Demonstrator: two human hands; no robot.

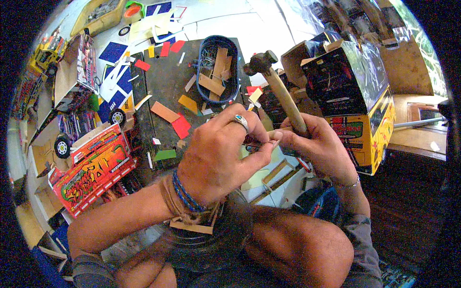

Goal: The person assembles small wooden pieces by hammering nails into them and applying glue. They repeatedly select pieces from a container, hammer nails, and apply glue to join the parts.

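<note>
My left hand (218, 156), with a ring and blue wrist bands, pinches a small flat piece (253, 145) between thumb and fingers at the picture's middle. My right hand (319, 146) meets it there and grips the wooden handle of a hammer (283, 93), whose dark metal head (260, 61) points up and away. Under both hands lies a pale cardboard and wood model part (273, 173). What sits between the fingertips is mostly hidden.
A dark work board (168, 81) carries coloured paper scraps and a blue oval tray (218, 69) of nails and wood bits. Painted cardboard model trucks stand left (93, 168) and right (357, 113). My bare knees fill the lower edge.
</note>
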